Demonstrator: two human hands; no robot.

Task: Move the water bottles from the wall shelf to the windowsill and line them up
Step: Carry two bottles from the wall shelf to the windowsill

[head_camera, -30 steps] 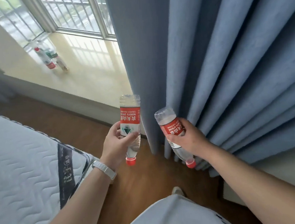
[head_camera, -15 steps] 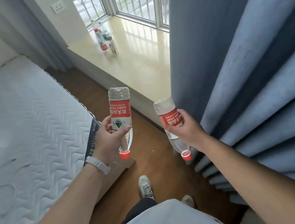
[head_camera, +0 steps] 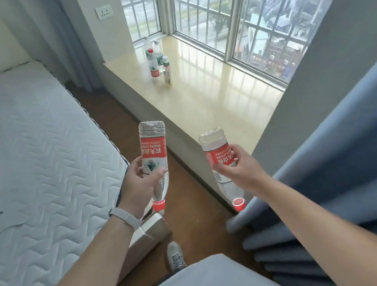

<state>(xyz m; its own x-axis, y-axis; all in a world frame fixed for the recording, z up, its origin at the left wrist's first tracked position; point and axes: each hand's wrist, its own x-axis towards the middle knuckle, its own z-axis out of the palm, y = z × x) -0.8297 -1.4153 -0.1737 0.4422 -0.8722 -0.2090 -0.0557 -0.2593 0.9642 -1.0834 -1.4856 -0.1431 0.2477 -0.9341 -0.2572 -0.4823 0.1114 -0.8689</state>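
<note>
My left hand grips a clear water bottle with a red label, held upside down with its red cap pointing at the floor. My right hand grips a second red-labelled bottle, also cap down and tilted. Both hang over the wooden floor, short of the cream windowsill. At the sill's far left end several bottles stand upright close together, one with a red cap and red label, one small with a white cap.
A white quilted mattress fills the left side. A blue curtain hangs at the right beside a grey wall edge. A narrow strip of wooden floor runs between bed and sill. My shoe shows below.
My view has swung further toward the window, so the sill and its bottles now lie ahead. Both hands keep their bottles in the same upside-down grip.
</note>
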